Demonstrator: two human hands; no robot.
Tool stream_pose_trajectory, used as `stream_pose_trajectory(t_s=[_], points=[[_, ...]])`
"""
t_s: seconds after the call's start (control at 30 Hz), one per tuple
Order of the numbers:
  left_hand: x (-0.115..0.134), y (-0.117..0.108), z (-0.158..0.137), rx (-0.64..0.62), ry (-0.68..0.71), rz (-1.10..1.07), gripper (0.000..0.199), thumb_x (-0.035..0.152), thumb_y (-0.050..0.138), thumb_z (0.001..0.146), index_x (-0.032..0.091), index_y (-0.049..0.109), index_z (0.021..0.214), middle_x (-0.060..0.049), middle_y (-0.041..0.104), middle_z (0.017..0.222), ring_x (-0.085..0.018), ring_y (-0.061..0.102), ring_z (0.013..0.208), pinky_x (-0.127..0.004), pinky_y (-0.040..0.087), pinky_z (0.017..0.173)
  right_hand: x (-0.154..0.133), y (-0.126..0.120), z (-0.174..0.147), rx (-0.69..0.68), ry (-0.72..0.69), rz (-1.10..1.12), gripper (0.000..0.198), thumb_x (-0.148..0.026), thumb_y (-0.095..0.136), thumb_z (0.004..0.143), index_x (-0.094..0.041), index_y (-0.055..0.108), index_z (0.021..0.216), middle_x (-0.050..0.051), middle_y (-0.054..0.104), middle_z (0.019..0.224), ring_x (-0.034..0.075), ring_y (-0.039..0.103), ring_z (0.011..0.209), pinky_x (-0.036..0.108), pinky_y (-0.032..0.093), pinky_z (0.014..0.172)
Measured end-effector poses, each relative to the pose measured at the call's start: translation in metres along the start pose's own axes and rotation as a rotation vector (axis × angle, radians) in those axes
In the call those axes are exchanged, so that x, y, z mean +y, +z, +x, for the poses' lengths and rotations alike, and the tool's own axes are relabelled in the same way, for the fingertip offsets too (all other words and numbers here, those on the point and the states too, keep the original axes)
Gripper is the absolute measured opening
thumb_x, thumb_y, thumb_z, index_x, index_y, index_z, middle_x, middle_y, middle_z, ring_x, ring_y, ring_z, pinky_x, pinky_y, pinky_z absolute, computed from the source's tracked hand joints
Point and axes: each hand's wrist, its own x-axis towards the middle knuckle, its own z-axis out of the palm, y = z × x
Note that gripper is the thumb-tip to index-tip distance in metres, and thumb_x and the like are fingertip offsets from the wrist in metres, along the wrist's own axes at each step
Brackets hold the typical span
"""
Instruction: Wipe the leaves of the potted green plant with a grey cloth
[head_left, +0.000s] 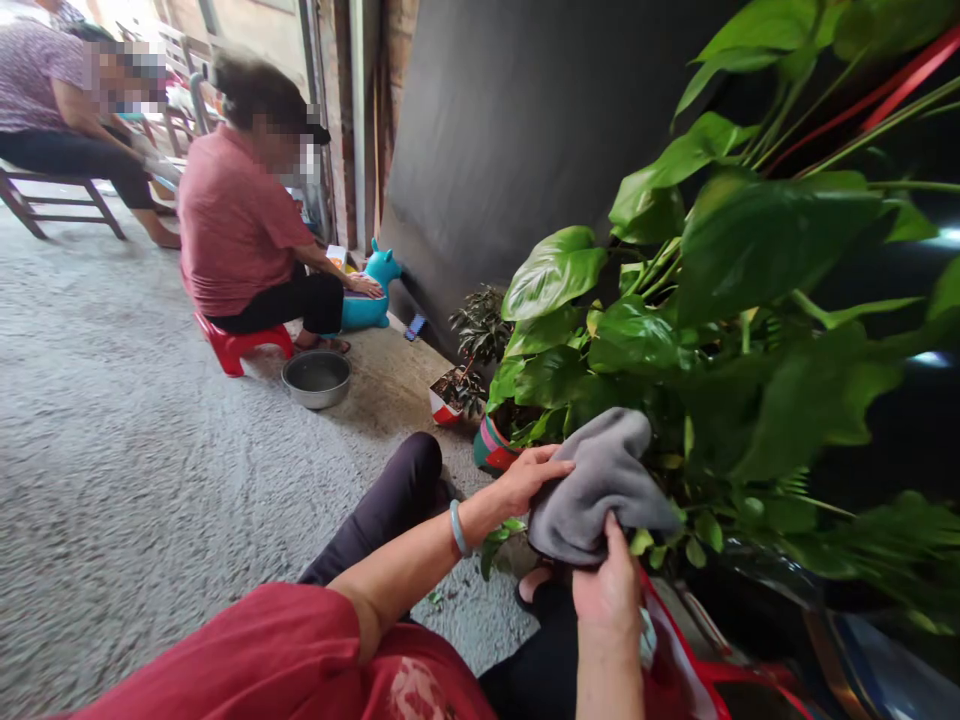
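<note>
A soft grey cloth (592, 490), folded and bunched, is held up between my two hands in front of the leafy plant. My left hand (529, 478), with a pale bangle (459, 528) on its wrist, grips the cloth's left edge; some of its fingers are hidden behind the fabric. On the near edge, my right hand (611, 575) pinches the cloth with the thumb on top, its other fingers out of sight underneath. Large green leaves (637, 335) hang just beyond the cloth.
A metal basin (316, 380) sits on the rough concrete floor (165, 500). Near it, a person (240, 230) on a red stool (244, 345) touches a blue animal-shaped toy (367, 300). Another person (52, 90) sits farther back. A small potted plant (457, 390) stands by the dark panel (525, 130).
</note>
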Motion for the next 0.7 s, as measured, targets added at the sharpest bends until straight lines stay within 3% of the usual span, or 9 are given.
stream_pose_trajectory(t_s=[0.1, 0.27, 0.37, 0.47, 0.53, 0.6, 0.7], points=[[-0.002, 0.006, 0.001, 0.083, 0.015, 0.001, 0.056, 0.042, 0.097, 0.051, 0.013, 0.077, 0.095, -0.002, 0.072, 0.079, -0.014, 0.061, 0.069, -0.03, 0.047, 0.076, -0.001, 0.002, -0.003, 0.102, 0.086, -0.006, 0.067, -0.062, 0.087, 0.058, -0.02, 0.07, 0.108, 0.009, 0.072, 0.122, 0.031, 0.063, 0.125, 0.046, 0.055, 0.102], [-0.006, 0.008, 0.002, 0.086, 0.011, -0.005, 0.051, 0.04, 0.096, 0.05, 0.011, 0.078, 0.089, -0.003, 0.071, 0.074, -0.015, 0.062, 0.069, -0.029, 0.047, 0.073, -0.004, 0.0, 0.006, 0.099, 0.091, -0.091, 0.077, -0.053, 0.095, 0.046, -0.02, 0.07, 0.11, 0.011, 0.069, 0.131, 0.034, 0.063, 0.124, 0.049, 0.058, 0.098], [-0.003, -0.003, 0.006, 0.108, 0.034, -0.012, 0.052, 0.036, 0.093, 0.053, 0.013, 0.081, 0.098, -0.005, 0.075, 0.084, -0.014, 0.061, 0.073, -0.027, 0.046, 0.075, 0.003, -0.017, 0.008, 0.145, 0.114, -0.052, 0.083, -0.047, 0.097, 0.043, -0.021, 0.068, 0.116, 0.011, 0.066, 0.138, 0.034, 0.06, 0.131, 0.051, 0.056, 0.103], [0.002, -0.015, 0.011, 0.149, 0.058, 0.034, 0.059, 0.036, 0.093, 0.057, 0.016, 0.082, 0.112, -0.007, 0.077, 0.104, -0.014, 0.062, 0.084, -0.027, 0.048, 0.079, -0.005, -0.048, 0.009, 0.271, 0.157, 0.024, 0.084, -0.048, 0.095, 0.045, -0.024, 0.068, 0.121, 0.009, 0.062, 0.145, 0.036, 0.052, 0.141, 0.06, 0.044, 0.116], [0.002, -0.019, 0.013, 0.14, 0.052, 0.061, 0.061, 0.038, 0.093, 0.06, 0.017, 0.081, 0.116, -0.009, 0.076, 0.114, -0.016, 0.063, 0.092, -0.029, 0.049, 0.083, -0.023, -0.066, 0.012, 0.313, 0.048, 0.04, 0.07, -0.052, 0.091, 0.056, -0.028, 0.07, 0.119, 0.007, 0.062, 0.146, 0.036, 0.048, 0.145, 0.061, 0.042, 0.117], [-0.002, -0.017, 0.012, 0.088, 0.046, 0.064, 0.063, 0.042, 0.094, 0.061, 0.018, 0.081, 0.117, -0.01, 0.074, 0.122, -0.019, 0.064, 0.1, -0.032, 0.05, 0.087, -0.045, -0.071, 0.016, 0.303, -0.129, 0.038, 0.057, -0.054, 0.085, 0.068, -0.032, 0.071, 0.118, 0.004, 0.062, 0.147, 0.035, 0.046, 0.147, 0.059, 0.048, 0.113], [-0.012, -0.006, 0.008, -0.039, 0.046, 0.039, 0.065, 0.052, 0.091, 0.066, 0.019, 0.079, 0.121, -0.012, 0.071, 0.131, -0.025, 0.063, 0.114, -0.037, 0.051, 0.093, -0.059, -0.053, 0.02, 0.28, -0.269, 0.057, 0.055, -0.058, 0.078, 0.077, -0.031, 0.069, 0.123, 0.001, 0.058, 0.152, 0.032, 0.045, 0.148, 0.054, 0.047, 0.116]])
